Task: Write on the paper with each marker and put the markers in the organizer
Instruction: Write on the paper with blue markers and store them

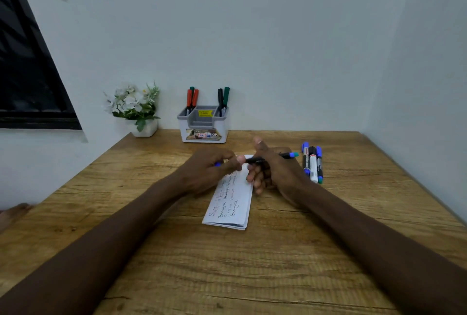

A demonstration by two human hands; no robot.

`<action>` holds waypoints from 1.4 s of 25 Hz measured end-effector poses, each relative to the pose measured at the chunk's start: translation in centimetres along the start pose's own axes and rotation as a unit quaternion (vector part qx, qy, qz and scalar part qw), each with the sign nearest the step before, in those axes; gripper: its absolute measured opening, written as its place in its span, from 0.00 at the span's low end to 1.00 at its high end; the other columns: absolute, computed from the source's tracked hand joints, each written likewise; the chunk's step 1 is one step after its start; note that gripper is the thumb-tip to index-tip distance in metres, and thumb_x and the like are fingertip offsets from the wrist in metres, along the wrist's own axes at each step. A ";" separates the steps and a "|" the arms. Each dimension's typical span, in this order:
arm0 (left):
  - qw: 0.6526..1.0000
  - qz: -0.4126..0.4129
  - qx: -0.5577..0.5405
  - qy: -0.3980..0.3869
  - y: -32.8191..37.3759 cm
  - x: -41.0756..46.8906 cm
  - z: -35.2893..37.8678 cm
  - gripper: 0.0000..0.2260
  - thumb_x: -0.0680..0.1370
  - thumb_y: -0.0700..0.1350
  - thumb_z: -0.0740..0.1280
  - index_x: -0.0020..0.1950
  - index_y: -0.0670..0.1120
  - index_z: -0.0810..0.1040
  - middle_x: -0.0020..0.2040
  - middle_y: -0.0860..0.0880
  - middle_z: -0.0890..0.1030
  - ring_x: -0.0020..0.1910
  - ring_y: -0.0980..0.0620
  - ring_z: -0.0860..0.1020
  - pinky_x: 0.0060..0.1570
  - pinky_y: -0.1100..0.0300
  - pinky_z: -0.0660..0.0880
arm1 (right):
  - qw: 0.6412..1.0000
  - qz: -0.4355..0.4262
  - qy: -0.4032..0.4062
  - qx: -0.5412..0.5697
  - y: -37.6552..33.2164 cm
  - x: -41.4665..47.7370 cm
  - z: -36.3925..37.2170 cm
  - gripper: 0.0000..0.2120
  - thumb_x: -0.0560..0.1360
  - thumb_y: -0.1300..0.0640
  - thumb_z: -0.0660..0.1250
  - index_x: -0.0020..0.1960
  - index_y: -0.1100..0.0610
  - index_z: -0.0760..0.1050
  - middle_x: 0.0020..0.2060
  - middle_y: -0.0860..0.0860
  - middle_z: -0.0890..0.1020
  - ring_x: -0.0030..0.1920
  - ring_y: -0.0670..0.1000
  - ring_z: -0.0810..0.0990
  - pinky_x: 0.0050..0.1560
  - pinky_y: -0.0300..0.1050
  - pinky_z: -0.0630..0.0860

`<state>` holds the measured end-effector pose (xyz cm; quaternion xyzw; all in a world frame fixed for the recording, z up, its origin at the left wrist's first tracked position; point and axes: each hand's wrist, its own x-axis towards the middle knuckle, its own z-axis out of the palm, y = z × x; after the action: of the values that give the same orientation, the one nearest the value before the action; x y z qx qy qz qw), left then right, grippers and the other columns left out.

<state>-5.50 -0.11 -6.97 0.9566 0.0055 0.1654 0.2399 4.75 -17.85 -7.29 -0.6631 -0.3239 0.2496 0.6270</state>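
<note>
Holding a marker (288, 155) crosswise, the right hand (275, 170) hovers over the far end of the paper (232, 203), fingers curled round the black barrel, thumb raised, the blue end pointing toward the right edge. The left hand (209, 170) meets it from the other side, fingers curled tight near the tip and gripping a small blue cap (217, 164), mostly hidden.

The paper, folded and covered with handwriting, lies near the middle of the tabletop (227, 264), running lengthwise from near edge to far edge.

Three loose markers (313, 163) lie side by side just right of the right hand, well apart from the right edge. The organizer (203, 128) stands at the far edge against the wall. Red markers (192, 98) with a green one behind stand upright in its left compartment, a black and a green marker (223, 97) in its right. A flower pot (144, 130) sits at the far left corner.

Bare wood runs wide along the near edge and on the left side.
</note>
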 end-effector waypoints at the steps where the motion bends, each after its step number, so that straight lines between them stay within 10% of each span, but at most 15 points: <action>1: 1.000 -0.012 -0.004 -0.001 -1.0 0.0 -0.6 0.14 0.82 0.60 0.60 0.48 0.57 0.84 0.37 0.65 0.80 0.40 0.66 0.76 0.40 0.62 0.68 | 0.999 0.018 -0.015 0.048 0.0 0.1 -0.2 0.29 0.82 0.41 0.59 0.51 0.68 0.80 0.36 0.63 0.84 0.30 0.54 0.82 0.31 0.45 0.81; 8: 0.996 -0.025 -0.006 -0.087 -3.5 0.3 -1.3 0.17 0.72 0.61 0.76 0.59 0.61 0.84 0.31 0.39 0.78 0.26 0.54 0.67 0.32 0.59 0.62 | 0.996 -0.019 -0.090 -0.017 0.4 -0.2 -0.6 0.08 0.75 0.67 0.73 0.53 0.70 0.82 0.43 0.66 0.86 0.40 0.58 0.86 0.43 0.48 0.85; 14: 0.987 -0.045 -0.048 -0.145 -3.1 0.1 -1.7 0.19 0.72 0.59 0.76 0.61 0.57 0.84 0.23 0.55 0.76 0.25 0.56 0.66 0.33 0.59 0.62 | 0.983 -0.067 -0.085 -0.146 0.4 -0.7 0.0 0.06 0.75 0.68 0.70 0.44 0.72 0.79 0.31 0.63 0.83 0.22 0.51 0.78 0.26 0.41 0.77; 35: 0.988 -0.047 -0.045 -0.142 -3.3 0.2 -1.8 0.20 0.72 0.59 0.76 0.62 0.57 0.84 0.24 0.52 0.74 0.25 0.56 0.65 0.31 0.60 0.61 | 0.962 -0.093 -0.131 -0.220 0.3 -1.4 0.2 0.04 0.75 0.64 0.71 0.43 0.64 0.82 0.30 0.59 0.84 0.23 0.50 0.79 0.24 0.38 0.74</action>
<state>-5.69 3.67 -6.99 0.9574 0.0090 0.0165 0.2882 3.73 -18.72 -7.73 -0.7131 -0.5107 0.1973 0.4379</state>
